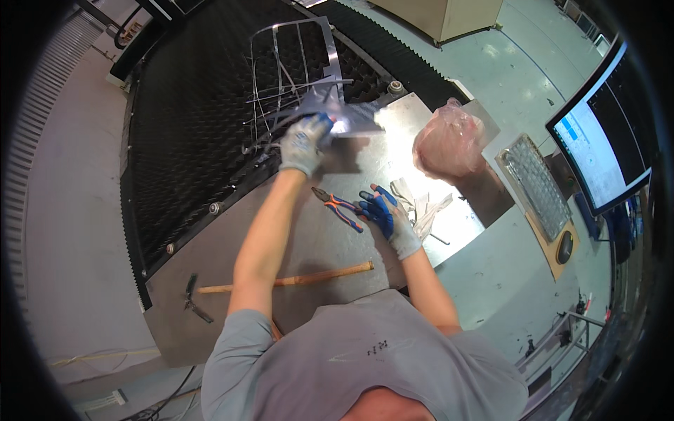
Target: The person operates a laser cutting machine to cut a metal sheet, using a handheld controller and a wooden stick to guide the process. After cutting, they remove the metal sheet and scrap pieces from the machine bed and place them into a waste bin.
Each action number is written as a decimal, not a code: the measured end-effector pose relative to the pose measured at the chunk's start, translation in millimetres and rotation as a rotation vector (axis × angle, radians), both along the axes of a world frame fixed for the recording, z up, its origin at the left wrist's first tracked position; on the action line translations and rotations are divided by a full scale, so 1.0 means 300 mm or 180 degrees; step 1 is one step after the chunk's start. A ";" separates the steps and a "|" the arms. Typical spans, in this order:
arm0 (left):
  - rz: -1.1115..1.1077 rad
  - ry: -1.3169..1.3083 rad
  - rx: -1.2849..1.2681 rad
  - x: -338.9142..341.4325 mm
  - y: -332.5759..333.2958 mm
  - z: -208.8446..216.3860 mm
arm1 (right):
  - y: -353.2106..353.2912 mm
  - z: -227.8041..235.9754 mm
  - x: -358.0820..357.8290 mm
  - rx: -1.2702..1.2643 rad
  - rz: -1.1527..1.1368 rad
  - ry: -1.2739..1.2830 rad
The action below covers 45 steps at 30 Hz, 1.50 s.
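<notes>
My left hand [305,146], in a grey glove with blue fingertips, reaches forward. Its fingers are closed on the near edge of a thin sheet-metal offcut [331,67], a bent skeleton of strips that lies over the black slatted bed; the fingertips are slightly blurred. My right hand [393,223], in a matching glove, is low over the metal sheet with its fingers spread. Just left of those fingers lies a pair of pliers [338,208] with orange and blue handles, jaws pointing away. White cloth gloves [421,207] lie crumpled to the right of this hand.
A metal sheet [309,242] covers the near table, with a wooden-handled hammer [319,276] across it. A clear plastic bag [449,144] sits at the right. Beyond are a keyboard [535,184], mouse [564,248] and monitor [607,130]. The slatted bed [189,133] fills the far left.
</notes>
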<state>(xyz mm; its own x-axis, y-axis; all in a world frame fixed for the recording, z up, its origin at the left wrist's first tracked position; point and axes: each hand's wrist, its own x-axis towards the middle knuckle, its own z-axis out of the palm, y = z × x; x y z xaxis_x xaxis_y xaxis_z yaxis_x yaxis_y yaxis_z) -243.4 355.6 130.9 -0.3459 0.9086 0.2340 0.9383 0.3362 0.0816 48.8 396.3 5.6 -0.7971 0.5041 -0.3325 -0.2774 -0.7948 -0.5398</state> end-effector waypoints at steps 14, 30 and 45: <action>-0.0030 -0.0842 0.1332 -0.445 -0.245 0.702 | -0.063 0.132 0.131 0.1143 0.0083 -0.0229; 0.0738 0.0835 0.3051 -0.804 -0.291 1.017 | -0.107 0.067 0.329 0.0855 -0.0078 -0.0480; 0.0158 -0.1115 0.1240 -0.003 -0.723 1.313 | -0.113 0.222 0.196 0.2397 -0.0094 -0.0853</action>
<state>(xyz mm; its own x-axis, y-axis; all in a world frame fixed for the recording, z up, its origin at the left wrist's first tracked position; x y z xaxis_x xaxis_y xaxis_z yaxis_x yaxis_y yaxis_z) -244.2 138.5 524.7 -0.5044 0.7578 0.4138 0.8161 0.2618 0.5153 107.6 362.4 72.1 -0.7209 0.6892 -0.0728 -0.0775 -0.1845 -0.9798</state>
